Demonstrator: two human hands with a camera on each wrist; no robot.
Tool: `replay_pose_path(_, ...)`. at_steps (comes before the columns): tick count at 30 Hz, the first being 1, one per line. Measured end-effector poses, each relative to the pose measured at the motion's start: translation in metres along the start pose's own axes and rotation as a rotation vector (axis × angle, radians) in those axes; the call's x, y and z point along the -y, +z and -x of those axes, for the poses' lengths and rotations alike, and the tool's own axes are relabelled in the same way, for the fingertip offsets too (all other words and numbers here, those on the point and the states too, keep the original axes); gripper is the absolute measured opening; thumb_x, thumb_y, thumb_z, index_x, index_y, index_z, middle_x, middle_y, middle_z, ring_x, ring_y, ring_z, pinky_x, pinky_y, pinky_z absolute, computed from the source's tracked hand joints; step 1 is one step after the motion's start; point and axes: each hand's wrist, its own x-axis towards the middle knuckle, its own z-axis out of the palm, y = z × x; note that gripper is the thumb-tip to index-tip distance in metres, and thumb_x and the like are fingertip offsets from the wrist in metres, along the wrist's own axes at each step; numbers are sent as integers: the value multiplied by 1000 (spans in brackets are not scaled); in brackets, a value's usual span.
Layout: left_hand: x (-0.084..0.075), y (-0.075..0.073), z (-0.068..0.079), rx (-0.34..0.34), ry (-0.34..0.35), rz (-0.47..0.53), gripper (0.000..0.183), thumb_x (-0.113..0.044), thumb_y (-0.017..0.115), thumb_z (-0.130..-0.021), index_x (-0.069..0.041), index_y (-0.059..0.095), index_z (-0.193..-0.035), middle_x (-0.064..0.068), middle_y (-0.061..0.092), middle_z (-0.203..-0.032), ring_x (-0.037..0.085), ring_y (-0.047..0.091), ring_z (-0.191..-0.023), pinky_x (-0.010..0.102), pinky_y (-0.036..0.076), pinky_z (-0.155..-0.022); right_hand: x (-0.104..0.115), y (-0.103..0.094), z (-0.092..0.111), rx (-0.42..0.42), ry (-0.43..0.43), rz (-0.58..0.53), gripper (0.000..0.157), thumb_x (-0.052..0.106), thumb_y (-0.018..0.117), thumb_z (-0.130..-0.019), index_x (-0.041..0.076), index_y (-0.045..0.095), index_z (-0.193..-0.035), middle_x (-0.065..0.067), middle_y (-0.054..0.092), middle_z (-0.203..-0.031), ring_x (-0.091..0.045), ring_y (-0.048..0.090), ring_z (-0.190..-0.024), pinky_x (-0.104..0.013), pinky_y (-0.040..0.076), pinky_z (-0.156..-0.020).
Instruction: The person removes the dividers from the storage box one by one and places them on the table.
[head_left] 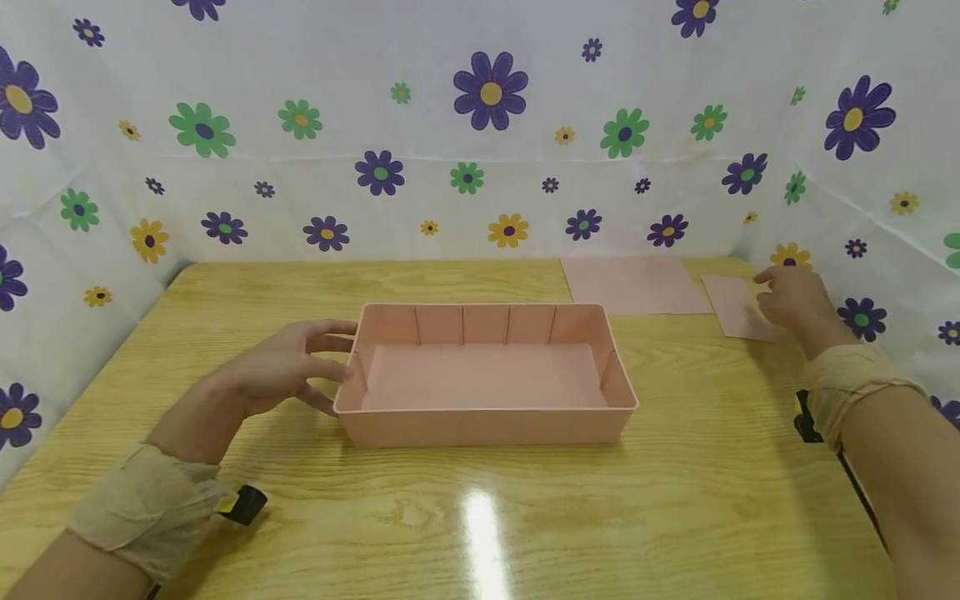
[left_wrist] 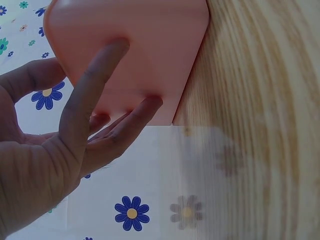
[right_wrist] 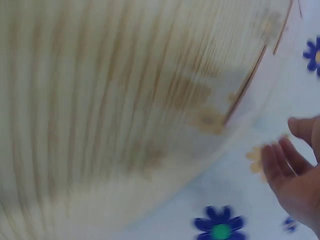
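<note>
A shallow pink rectangular box [head_left: 486, 427], open at the top, stands in the middle of the wooden table. Spread fingers of my left hand [head_left: 277, 367] touch its left end; in the left wrist view, fingertips rest against the pink end wall [left_wrist: 155, 65] without curling round it. Far to the right, my right hand [head_left: 797, 302] hovers beside a small flat pink panel [head_left: 735, 307]. The right wrist view shows that hand [right_wrist: 295, 175] with loosely bent fingers and nothing between them, apart from the panel [right_wrist: 247, 97].
A larger flat pink sheet [head_left: 637, 285] lies at the back of the table [head_left: 420, 517], left of the small panel. White cloth [head_left: 337, 50] with printed flowers hangs behind and along both sides. Each wrist wears a tan wrap with a small black camera.
</note>
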Motion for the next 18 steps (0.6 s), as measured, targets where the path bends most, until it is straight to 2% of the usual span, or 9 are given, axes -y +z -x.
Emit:
replay_pose_path(3,-1,0,1,0,-5,1,78,-11,63,-94,-2,18,-157,27,23,-160,45,50,-130,51,61,-81,11,2,2,115,-179,74,34,5,55,-91,-18,59,-116,-40,62,-110,-55,59,-102,-62,50,-89)
replay_pose_path(6,-2,-1,1,-2,-2,11,78,-8,63,-94,-2,18,-158,27,22,-160,43,52,-127,51,61,-80,21,7,9,177,-287,119,31,5,59,-91,-18,62,-111,-37,66,-102,-54,62,-98,-61,51,-88)
replay_pose_path(13,-2,-1,1,-7,5,4,78,-8,63,-94,-2,18,-158,28,23,-160,41,54,-126,51,61,-79,29,18,23,189,-324,119,22,1,59,-92,-14,67,-106,-33,68,-100,-52,62,-96,-60,52,-86)
replay_pose_path(18,-1,0,1,-4,1,11,79,-8,63,-93,-2,18,-158,28,22,-160,43,52,-127,51,61,-80,28,22,25,189,-286,127,24,3,57,-93,-11,68,-109,-34,67,-106,-52,62,-101,-61,52,-89)
